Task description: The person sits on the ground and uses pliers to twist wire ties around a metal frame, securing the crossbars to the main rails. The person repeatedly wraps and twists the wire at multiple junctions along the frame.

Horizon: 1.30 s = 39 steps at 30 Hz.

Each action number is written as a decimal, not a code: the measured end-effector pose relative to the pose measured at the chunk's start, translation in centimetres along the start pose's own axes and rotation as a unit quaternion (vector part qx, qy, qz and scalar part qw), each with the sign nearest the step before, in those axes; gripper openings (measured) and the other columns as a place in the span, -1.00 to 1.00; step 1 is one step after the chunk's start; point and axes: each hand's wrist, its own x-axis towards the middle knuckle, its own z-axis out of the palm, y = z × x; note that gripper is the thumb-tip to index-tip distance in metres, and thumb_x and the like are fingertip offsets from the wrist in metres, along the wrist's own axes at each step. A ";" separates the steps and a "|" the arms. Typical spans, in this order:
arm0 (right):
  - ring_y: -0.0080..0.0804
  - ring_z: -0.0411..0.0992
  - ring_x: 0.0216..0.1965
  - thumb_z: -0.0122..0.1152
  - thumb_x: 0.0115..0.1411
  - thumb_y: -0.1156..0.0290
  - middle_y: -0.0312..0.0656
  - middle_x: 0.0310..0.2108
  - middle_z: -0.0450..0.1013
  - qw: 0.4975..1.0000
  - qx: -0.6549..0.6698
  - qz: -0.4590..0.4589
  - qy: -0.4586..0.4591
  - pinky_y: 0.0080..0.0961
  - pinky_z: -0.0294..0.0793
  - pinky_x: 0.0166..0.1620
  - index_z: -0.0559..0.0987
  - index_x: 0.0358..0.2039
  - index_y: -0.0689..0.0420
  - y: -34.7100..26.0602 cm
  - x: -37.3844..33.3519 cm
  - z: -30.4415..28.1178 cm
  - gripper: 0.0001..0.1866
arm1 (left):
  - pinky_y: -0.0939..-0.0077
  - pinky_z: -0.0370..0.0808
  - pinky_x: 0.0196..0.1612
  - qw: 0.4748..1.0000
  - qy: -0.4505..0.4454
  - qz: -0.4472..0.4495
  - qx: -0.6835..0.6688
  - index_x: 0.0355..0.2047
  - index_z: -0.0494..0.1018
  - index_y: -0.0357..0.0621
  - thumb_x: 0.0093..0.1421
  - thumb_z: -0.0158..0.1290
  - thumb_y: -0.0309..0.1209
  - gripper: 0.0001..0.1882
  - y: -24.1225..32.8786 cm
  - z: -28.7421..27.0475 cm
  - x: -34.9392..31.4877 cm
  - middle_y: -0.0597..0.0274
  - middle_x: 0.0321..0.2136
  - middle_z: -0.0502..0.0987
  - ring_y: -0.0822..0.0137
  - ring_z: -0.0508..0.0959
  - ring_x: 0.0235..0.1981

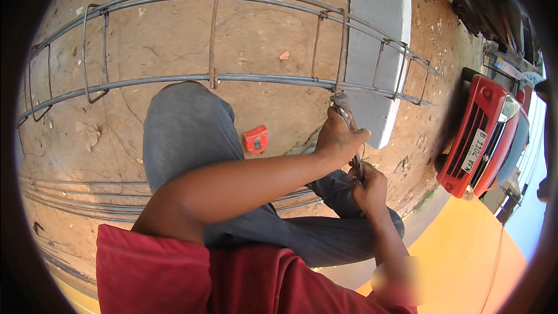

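Red short-sleeved shirt (174,273), grey trousers (186,134), bare forearms

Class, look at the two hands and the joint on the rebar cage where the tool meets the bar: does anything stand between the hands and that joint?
Nothing visible does. The left hand holds the tool directly at the joint on the rebar cage; the right hand sits just below on its handles. The grey block lies behind the cage.

Rebar cage (232,75) and tying tool (347,122)
Long grey rods, ringed by rectangular stirrups, run horizontally above the dirt ground; the slim metal tool meets a lower-rod stirrup joint.
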 end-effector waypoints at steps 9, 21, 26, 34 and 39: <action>-0.38 0.45 -0.29 -0.10 0.00 0.72 -0.15 -0.38 0.47 0.968 0.208 0.057 -0.131 -0.47 0.40 -0.17 0.50 -0.39 0.26 -0.4 0.5 -0.9 -0.78 | 0.21 0.49 0.02 0.993 -0.023 -0.037 0.106 0.03 0.08 -0.54 -0.17 0.25 -0.17 -0.10 1.3 -1.7 -0.2 -0.38 -0.07 0.43 -0.17 0.53 -0.05; -0.35 0.49 -0.32 -0.08 -0.05 0.72 -0.11 -0.35 0.48 0.988 0.133 0.075 -0.010 -0.40 0.45 -0.23 0.47 -0.28 0.24 -2.0 -0.1 -0.7 -0.71 | 0.22 0.54 -0.15 0.997 -0.011 0.001 0.071 -0.18 0.33 -0.47 -0.17 0.20 -0.25 -0.39 0.7 -1.5 0.3 -0.23 -0.31 0.56 -0.12 0.60 -0.26; -0.08 0.49 -0.52 0.09 -0.10 0.63 0.00 -0.54 0.45 0.984 -0.126 -0.077 0.103 -0.27 0.46 -0.36 0.51 -0.29 0.25 0.2 3.6 -3.1 -0.72 | 0.36 0.51 -0.24 0.992 -0.017 0.044 -0.113 -0.32 0.44 -0.31 -0.15 0.27 -0.27 -0.56 0.1 0.0 1.2 0.01 -0.43 0.58 0.14 0.60 -0.36; -0.06 0.46 -0.52 0.07 -0.20 0.66 -0.14 -0.52 0.44 0.957 -0.174 -0.208 0.106 -0.23 0.47 -0.43 0.53 -0.35 0.10 2.8 8.9 -6.9 -0.68 | 0.57 0.25 -0.53 0.990 -0.110 0.034 -0.087 -0.28 0.54 -0.23 0.10 0.27 -0.18 -0.64 0.9 -0.4 1.5 0.43 -0.58 0.44 0.59 0.33 -0.57; -0.08 0.47 -0.51 0.04 -0.20 0.67 -0.14 -0.52 0.45 0.943 -0.167 -0.270 0.103 -0.24 0.48 -0.42 0.53 -0.35 0.09 4.0 12.0 -7.1 -0.67 | 0.57 0.22 -0.59 0.986 -0.096 0.072 -0.117 -0.23 0.54 -0.22 0.13 0.25 -0.13 -0.60 0.9 -0.1 1.8 0.48 -0.62 0.40 0.62 0.28 -0.63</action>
